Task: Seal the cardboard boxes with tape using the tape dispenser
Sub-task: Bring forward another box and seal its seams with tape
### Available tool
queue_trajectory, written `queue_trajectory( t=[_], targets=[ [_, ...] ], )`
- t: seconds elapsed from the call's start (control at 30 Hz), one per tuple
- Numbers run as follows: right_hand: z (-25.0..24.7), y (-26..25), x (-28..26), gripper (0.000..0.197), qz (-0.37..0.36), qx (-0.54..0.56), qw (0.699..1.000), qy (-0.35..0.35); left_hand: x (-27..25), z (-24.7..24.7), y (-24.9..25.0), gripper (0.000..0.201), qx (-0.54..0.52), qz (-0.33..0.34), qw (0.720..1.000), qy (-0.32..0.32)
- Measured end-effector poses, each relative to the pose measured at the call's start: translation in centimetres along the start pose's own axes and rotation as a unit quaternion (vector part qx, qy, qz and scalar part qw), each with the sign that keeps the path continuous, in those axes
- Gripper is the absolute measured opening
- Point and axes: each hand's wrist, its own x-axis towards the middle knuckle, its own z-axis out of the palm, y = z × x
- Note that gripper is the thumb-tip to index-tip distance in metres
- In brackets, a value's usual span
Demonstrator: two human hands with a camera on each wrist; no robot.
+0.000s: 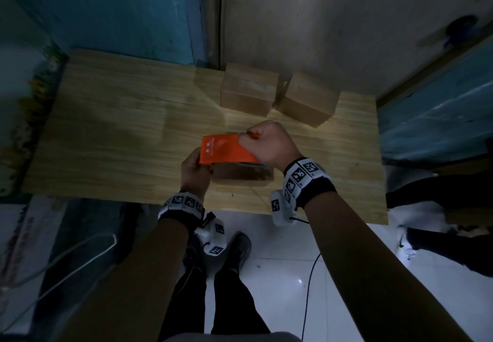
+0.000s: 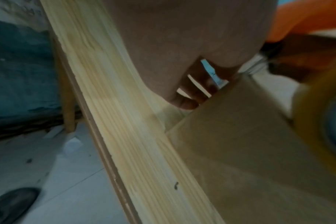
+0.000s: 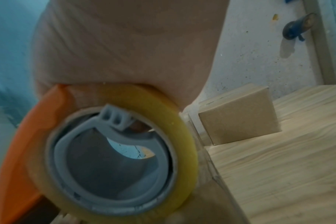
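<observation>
- Head view is showing the person standing at the near edge of a wooden table (image 1: 112,128), both forearms reaching in over it.
- Nearest the edge, a cardboard box (image 1: 241,174) is sitting on the table under the hands; the left wrist view is catching its plain side (image 2: 249,151), with no tape visible on that face.
- The left hand (image 1: 194,170) is steadying things at the box's left end, fingers curling onto the orange tape dispenser (image 1: 226,149) there; exactly what they are gripping, dispenser or box corner, I cannot tell.
- The right hand (image 1: 266,141) is clenching round the dispenser's far end, holding it low over the box top.
- The right wrist view is showing the yellowish tape roll (image 3: 113,151) seated on its grey hub, with what looks like a clear strip running off its lower right.
- Judging by this, the strip is being laid on the near box, and that seal is under way but unfinished.
- Further back, two more boxes are standing side by side, the left one (image 1: 248,89) and the right one (image 1: 309,100), well apart from the hands.
- Whether either is already taped is too dim to tell, so they may be left to do.
</observation>
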Motion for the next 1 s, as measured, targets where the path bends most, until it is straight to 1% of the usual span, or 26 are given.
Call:
queue_trajectory(
  t=[0.07,0.13,0.23,0.37,0.4,0.47,0.53,0.6,0.63,0.7,0.77,0.83,1.0],
  targets=[
    [0.1,0.1,0.0,0.052,0.000,-0.005,1.000,0.008,-0.7,0.2,0.3,0.035,-0.014,0.001,1.000,-0.012],
    [0.2,0.2,-0.1,0.053,0.000,-0.011,1.000,0.016,-1.6,0.6,0.1,0.032,-0.027,-0.003,1.000,-0.015],
    [0.3,0.2,-0.1,0.052,-0.007,-0.018,1.000,0.021,-2.7,1.0,-0.1,0.027,-0.047,-0.034,0.998,-0.022],
    [0.4,0.3,-0.1,0.051,-0.012,-0.031,0.999,0.026,-2.5,0.6,-1.1,0.026,-0.034,-0.021,0.998,-0.040],
    [0.4,0.4,-0.1,0.051,-0.010,-0.032,0.999,0.025,-2.4,0.4,-1.5,0.028,-0.021,-0.015,0.998,-0.058],
    [0.4,0.4,-0.1,0.051,-0.009,-0.037,0.999,0.022,-2.3,-0.1,-1.8,0.033,0.007,-0.010,0.993,-0.116],
    [0.4,0.4,0.0,0.050,-0.012,-0.041,0.999,0.018,-2.3,-0.3,-1.5,0.036,0.057,-0.006,0.984,-0.166],
    [0.3,0.4,0.1,0.049,-0.012,-0.041,0.999,0.013,-2.4,-0.2,-1.1,0.044,0.119,0.031,0.976,-0.178],
    [0.3,0.4,0.1,0.048,-0.010,-0.040,0.999,0.010,-2.5,-0.1,-0.8,0.044,0.127,0.060,0.974,-0.179],
    [0.2,0.4,0.1,0.048,-0.007,-0.040,0.999,0.002,-2.7,0.0,-0.8,0.045,0.123,0.110,0.969,-0.184],
    [0.1,0.4,0.1,0.049,-0.005,-0.046,0.999,-0.003,-2.5,-0.1,-1.0,0.047,0.113,0.135,0.965,-0.194],
    [0.0,0.4,0.2,0.051,-0.004,-0.048,0.999,-0.007,-1.7,-0.4,-1.3,0.051,0.119,0.143,0.961,-0.202],
    [0.1,0.5,0.2,0.048,-0.005,-0.042,0.999,-0.012,0.0,-0.7,-1.6,0.071,0.199,0.133,0.950,-0.203]
  ],
)
